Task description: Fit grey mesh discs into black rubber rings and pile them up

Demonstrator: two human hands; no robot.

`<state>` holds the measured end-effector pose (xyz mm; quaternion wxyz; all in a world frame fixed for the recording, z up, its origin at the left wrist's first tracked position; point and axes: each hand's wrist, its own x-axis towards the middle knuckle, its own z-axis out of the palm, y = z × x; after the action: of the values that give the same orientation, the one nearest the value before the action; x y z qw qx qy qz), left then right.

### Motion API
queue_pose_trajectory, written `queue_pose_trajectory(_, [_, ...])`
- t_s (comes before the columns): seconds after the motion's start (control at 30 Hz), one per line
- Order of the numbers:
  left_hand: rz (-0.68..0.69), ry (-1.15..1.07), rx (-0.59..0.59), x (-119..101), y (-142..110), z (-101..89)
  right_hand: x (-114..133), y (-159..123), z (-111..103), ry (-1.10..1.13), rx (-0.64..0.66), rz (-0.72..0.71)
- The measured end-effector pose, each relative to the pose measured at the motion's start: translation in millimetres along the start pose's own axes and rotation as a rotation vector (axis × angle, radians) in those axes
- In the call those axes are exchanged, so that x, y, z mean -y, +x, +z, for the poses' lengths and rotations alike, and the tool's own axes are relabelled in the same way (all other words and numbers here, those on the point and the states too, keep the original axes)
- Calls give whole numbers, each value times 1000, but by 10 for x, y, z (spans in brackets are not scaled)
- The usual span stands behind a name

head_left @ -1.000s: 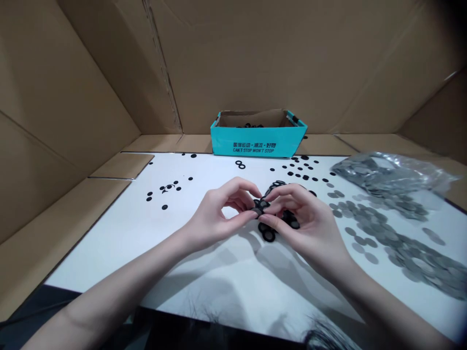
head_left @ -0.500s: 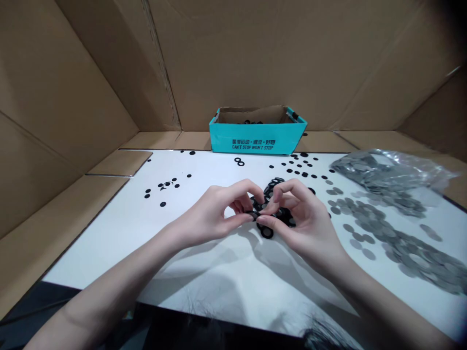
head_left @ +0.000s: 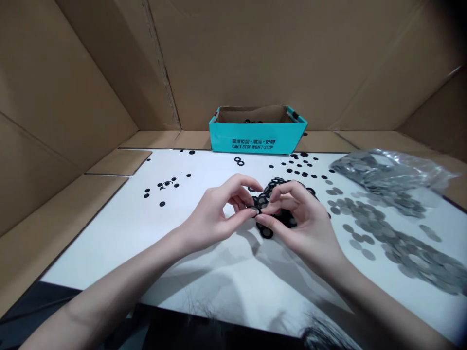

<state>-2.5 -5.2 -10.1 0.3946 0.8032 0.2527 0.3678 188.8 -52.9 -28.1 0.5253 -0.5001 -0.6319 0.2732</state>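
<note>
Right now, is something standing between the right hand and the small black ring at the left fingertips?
Nothing visible: the right hand has its fingertips at the black ring, close beside the left hand.

turquoise box [head_left: 255,133] with dark lettering, plain brown inside, brown cardboard walls [head_left: 262,63], white desk [head_left: 120,218], black rings [head_left: 266,232] that had grey centres, plain grey discs [head_left: 412,253], clear bag [head_left: 419,170], solid black dots [head_left: 162,204]

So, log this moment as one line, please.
left hand: pinching black-rimmed disc | right hand: at same disc | teal box: beyond hands
</note>
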Motion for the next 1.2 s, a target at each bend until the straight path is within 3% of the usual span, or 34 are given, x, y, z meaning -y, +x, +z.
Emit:
queue_pose_trajectory(0.27, [2, 11, 19, -32, -1, 32, 10, 2, -22, -2, -1, -59])
queue_pose_trajectory(0.57, [15, 242, 183, -88, -4, -69, 0, -27, 15, 95, -21, -40])
queue_pose_trajectory(0.83, [1, 42, -10, -9, 5, -1, -35, -14, -9, -25, 31, -38])
queue_pose_trajectory(1.03, [14, 49, 11, -1, -16, 65, -16, 4, -24, -24, 13, -48])
queue_pose_trajectory(1.2, [54, 180, 82, -30, -23, 30, -12, -1, 1, 77, -10, -23])
